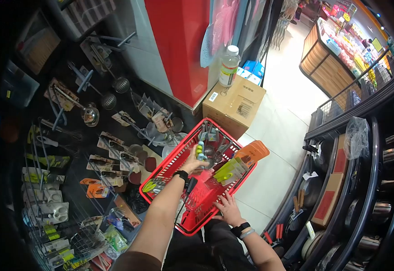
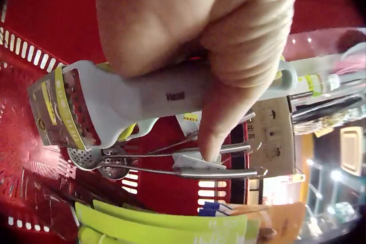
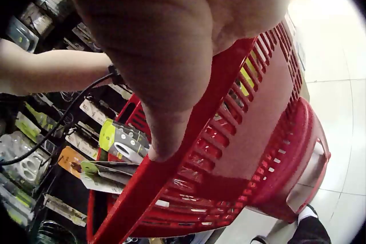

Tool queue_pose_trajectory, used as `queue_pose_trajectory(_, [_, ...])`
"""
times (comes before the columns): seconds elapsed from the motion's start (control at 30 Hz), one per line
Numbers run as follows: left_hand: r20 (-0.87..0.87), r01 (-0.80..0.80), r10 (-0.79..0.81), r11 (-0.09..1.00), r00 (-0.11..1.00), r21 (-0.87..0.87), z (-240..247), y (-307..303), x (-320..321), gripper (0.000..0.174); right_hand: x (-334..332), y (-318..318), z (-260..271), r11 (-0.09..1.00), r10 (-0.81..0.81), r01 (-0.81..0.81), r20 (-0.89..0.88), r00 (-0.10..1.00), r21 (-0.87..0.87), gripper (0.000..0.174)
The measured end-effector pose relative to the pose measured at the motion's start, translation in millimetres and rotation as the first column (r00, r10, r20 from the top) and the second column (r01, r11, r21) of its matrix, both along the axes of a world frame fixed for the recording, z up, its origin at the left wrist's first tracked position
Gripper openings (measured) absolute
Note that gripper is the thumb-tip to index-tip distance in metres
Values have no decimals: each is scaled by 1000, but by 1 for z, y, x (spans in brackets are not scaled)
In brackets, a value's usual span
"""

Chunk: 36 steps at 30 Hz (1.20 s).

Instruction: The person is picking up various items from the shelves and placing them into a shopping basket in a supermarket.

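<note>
Wall rack (image 1: 70, 135): stood at the far left, hung with ladles, strainers and carded utensils.
Left arm: reached forward from the lower middle of the head view, with a black band (image 1: 180, 175) on the wrist and a cable running back from it.
Left hand (image 1: 191, 162): was closed round the handle of a white kitchen tool (image 2: 114, 104), fingers and thumb wrapped over it.
White kitchen tool: was held above the inside of the basket, clear of the goods below; its head was a metal plate full of holes, with a yellow label strip.
Basket (image 3: 269, 124): red plastic with slotted walls, it sat in front of the person, between the rack and the shelves.
Inside the basket: two long metal skimmers (image 2: 143, 169) lay just under the tool, with green packs (image 1: 228, 171) beside them and an orange piece (image 1: 251, 152) sticking over the right rim.
Right hand (image 1: 226, 208): held the near rim of the basket, fingers curled over its edge.
Cardboard box (image 1: 234, 105): sat on the floor just beyond the basket, against a red pillar.
Bottle (image 1: 229, 65): stood upright on the box.
Shelves (image 1: 364, 189): ran along the right side, stacked with pots and pans.
</note>
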<state>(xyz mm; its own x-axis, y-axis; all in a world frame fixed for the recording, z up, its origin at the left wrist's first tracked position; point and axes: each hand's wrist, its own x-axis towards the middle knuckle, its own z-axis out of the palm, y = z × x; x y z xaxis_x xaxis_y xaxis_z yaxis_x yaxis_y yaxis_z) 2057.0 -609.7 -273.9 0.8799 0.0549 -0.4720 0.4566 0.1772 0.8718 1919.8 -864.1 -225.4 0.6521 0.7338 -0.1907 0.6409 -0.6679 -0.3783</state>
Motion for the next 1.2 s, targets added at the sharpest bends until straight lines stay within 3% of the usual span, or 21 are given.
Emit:
queue_pose_trajectory(0.13, [21,-114,114,993,993,9,-25,3,15,97,2,1,2,1000,4,-4,-12,1000,9,63])
queue_pose_trajectory(0.2, [77,-48,51,998,996,-32,-19,4,24,102,-2,1,2,1000,-11,11,-19,1000,29,62])
queue_pose_trajectory(0.27, [-22,-123,122,992,992,-21,-15,4,31,103,2,2,1,999,-12,12,-24,1000,33,62])
queue_pose_trajectory(0.33, [79,-193,189,980,979,45,-39,-2,36,91,2,4,2,998,-6,7,-16,1000,55,62])
queue_pose_trajectory(0.4, [193,-184,99,851,976,492,-50,-4,40,80,2,6,1,999,-15,15,-10,1000,40,62])
queue_pose_trajectory(0.47, [192,-279,206,789,960,547,-55,-14,39,67,3,6,2,1000,-1,1,-19,1000,21,62])
queue_pose_trajectory(0.6, [250,-400,313,691,916,602,-59,-27,38,66,0,6,-2,999,-17,19,-26,1000,44,63])
queue_pose_trajectory(0.67, [147,-310,311,581,939,753,-47,-32,36,68,0,6,-3,999,-17,18,-25,1000,42,63])
queue_pose_trajectory(0.7, [37,-172,281,473,959,864,-37,-35,34,65,0,5,-3,999,-20,21,-23,1000,49,63])
queue_pose_trajectory(0.73, [38,-176,286,474,957,863,-27,-35,32,65,-1,5,-3,998,-24,25,-22,999,56,63])
queue_pose_trajectory(0.8, [-153,35,188,516,970,856,-14,-33,30,66,-2,5,-4,998,-23,24,-20,1000,58,63])
queue_pose_trajectory(0.83, [-181,5,268,549,946,836,-8,-35,31,53,-2,5,-4,998,-26,27,-18,1000,60,63])
queue_pose_trajectory(0.87, [-182,4,269,550,946,835,-16,-32,31,53,-3,5,-5,998,-25,26,-18,1000,59,63])
queue_pose_trajectory(0.93, [-154,13,209,554,966,833,-44,-23,31,44,-2,5,-5,998,-21,21,-5,1000,59,63])
queue_pose_trajectory(1.0, [-103,-27,219,521,970,853,-36,-21,24,37,-1,6,-3,998,-24,25,-11,1000,55,63])
queue_pose_trajectory(1.07, [40,-142,207,507,977,850,-27,-19,12,20,-3,7,-3,998,-25,26,-18,1000,57,63])
queue_pose_trajectory(1.1, [113,-198,193,509,975,838,-38,-17,8,24,-3,8,-3,998,-27,27,-12,1000,50,63])
queue_pose_trajectory(1.2, [119,-246,273,499,955,831,-33,-21,2,30,-3,8,-2,999,-23,23,-1,1000,44,64])
